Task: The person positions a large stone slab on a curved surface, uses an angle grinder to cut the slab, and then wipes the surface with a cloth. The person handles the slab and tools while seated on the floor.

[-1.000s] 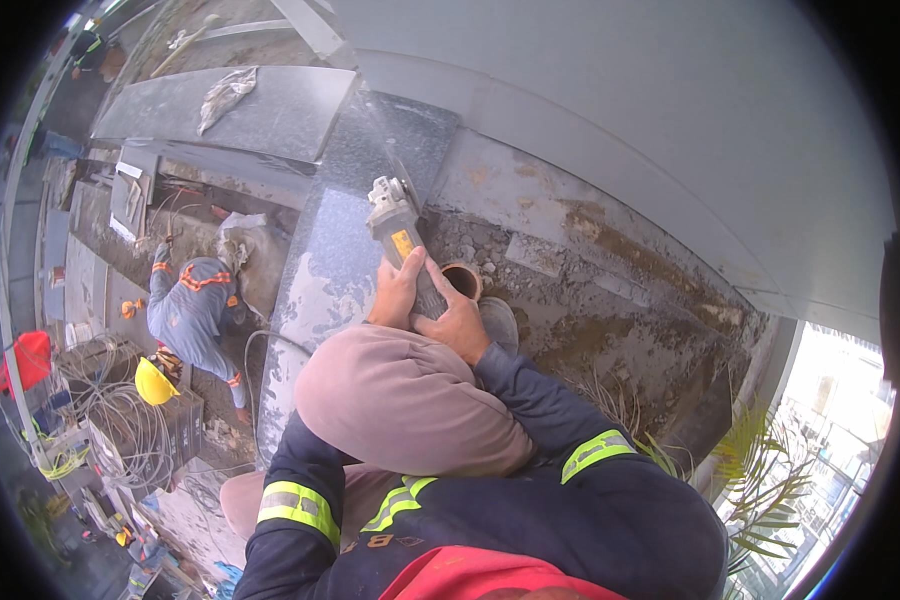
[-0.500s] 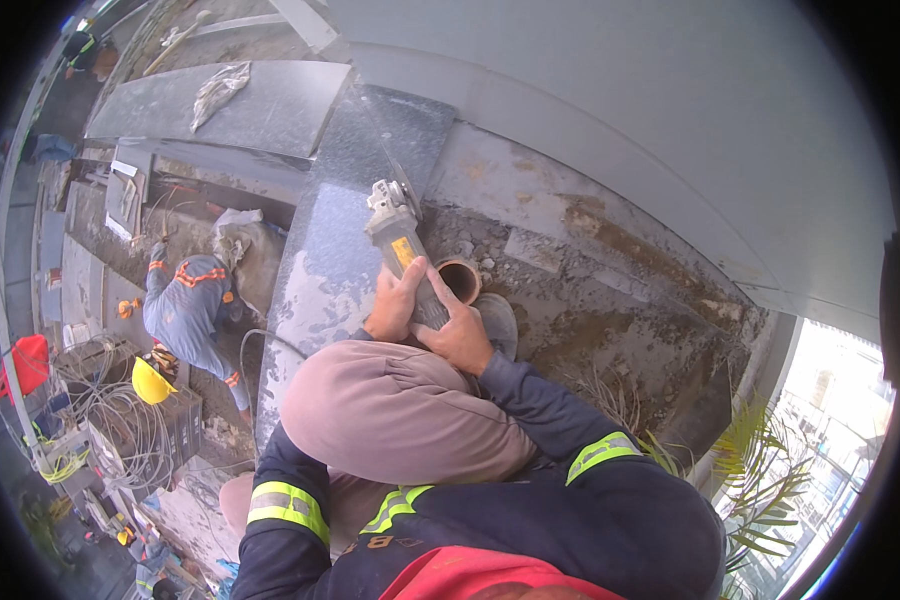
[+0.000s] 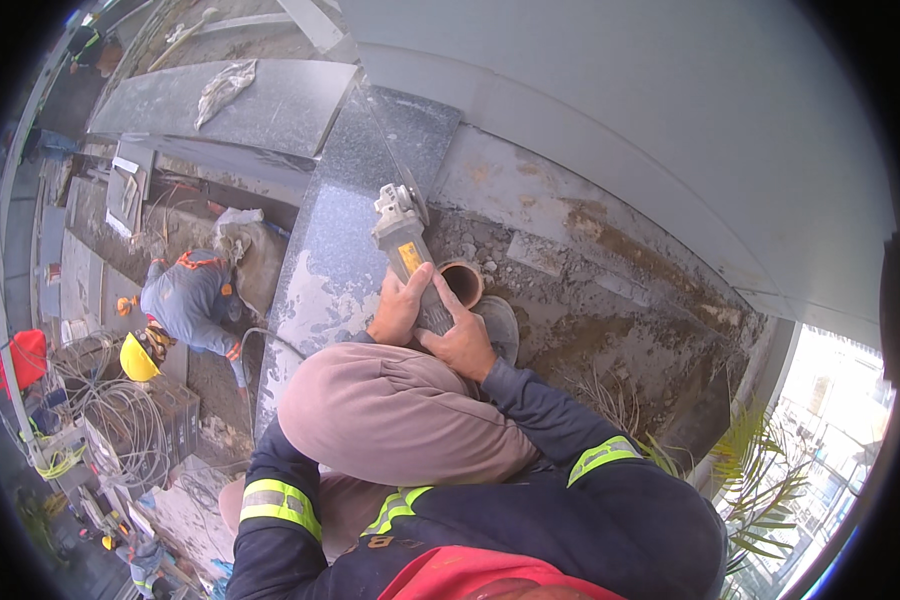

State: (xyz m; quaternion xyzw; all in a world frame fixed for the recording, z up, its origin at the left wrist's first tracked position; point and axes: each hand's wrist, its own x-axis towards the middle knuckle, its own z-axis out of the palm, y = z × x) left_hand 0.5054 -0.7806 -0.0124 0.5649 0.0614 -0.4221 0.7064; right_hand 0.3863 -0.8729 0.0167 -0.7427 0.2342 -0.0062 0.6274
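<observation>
An angle grinder (image 3: 407, 245) with a dusty metal head and a grey body points away from me. My left hand (image 3: 400, 305) wraps its left side, and my right hand (image 3: 462, 340) grips the rear of the body from the right. The disc (image 3: 418, 205) sits at the right edge of a dark grey stone slab (image 3: 345, 220), and a thin line runs from it along the far part of the slab. Pale wet dust covers the slab's near part. Just right of the grinder an open brown pipe end (image 3: 461, 284) stands in rubble.
A tall grey wall (image 3: 650, 110) rises at the right. Another slab (image 3: 220, 108) with a crumpled cloth (image 3: 226, 90) lies far left. At left a co-worker in grey (image 3: 185, 300) with a yellow helmet (image 3: 140, 357) bends near coiled cables (image 3: 135, 425). Palm leaves (image 3: 760, 480) hang at lower right.
The grinder and both hands appear slightly lower and to the right in the picture, still in the same grip. The co-worker's yellow helmet has shifted left.
</observation>
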